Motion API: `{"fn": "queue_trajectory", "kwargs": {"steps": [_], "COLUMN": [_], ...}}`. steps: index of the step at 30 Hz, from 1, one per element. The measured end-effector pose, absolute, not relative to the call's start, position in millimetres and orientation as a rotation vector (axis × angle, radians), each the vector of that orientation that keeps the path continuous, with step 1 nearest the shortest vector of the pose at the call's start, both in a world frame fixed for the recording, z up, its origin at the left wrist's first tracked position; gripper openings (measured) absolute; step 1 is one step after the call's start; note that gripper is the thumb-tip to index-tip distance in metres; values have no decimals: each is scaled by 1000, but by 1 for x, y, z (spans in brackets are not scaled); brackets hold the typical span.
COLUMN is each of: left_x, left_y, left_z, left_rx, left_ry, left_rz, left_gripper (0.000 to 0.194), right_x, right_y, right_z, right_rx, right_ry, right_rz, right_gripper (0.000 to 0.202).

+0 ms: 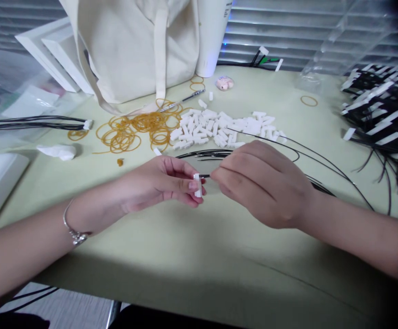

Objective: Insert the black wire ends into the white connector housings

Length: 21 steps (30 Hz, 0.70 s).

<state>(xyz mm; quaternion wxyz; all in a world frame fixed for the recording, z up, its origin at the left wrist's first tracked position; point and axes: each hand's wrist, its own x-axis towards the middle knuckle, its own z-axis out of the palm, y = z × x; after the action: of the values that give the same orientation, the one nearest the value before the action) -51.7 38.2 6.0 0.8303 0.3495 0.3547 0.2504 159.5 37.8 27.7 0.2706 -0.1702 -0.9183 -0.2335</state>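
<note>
Between the thumb and fingers of my left hand (174, 183) is a small white connector housing (197, 186), held upright above the table. My right hand (264, 185) pinches a thin black wire (204, 176), whose end meets the housing's right side near its top. How deep the wire sits in it I cannot tell. More black wires (209, 153) lie behind and under my right hand, running off to the right. Just beyond them is a pile of loose white connector housings (216, 125).
Yellow rubber bands (147, 125) lie heaped left of the pile, with a pen (181, 100) across them. A canvas bag (133, 50) and a white bottle (212, 36) stand at the back. Finished-looking black cables with white connectors (387, 109) are stacked at right; a cable bundle (41, 122) lies left.
</note>
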Motion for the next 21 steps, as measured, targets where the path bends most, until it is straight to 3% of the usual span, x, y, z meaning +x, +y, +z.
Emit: {"fn": "queue_trajectory", "kwargs": {"steps": [17, 21], "left_x": [-52, -46], "left_y": [34, 29], "left_z": [3, 5], "left_rx": [779, 913], "left_ry": [786, 881], "left_rz": [528, 510], "left_gripper": [10, 10], "right_x": [155, 157], "right_y": [37, 38], "right_z": [15, 17], "right_rx": [-339, -426], "right_ry": [-2493, -2605], "right_rz": [-486, -307], "right_gripper": [10, 14]}}
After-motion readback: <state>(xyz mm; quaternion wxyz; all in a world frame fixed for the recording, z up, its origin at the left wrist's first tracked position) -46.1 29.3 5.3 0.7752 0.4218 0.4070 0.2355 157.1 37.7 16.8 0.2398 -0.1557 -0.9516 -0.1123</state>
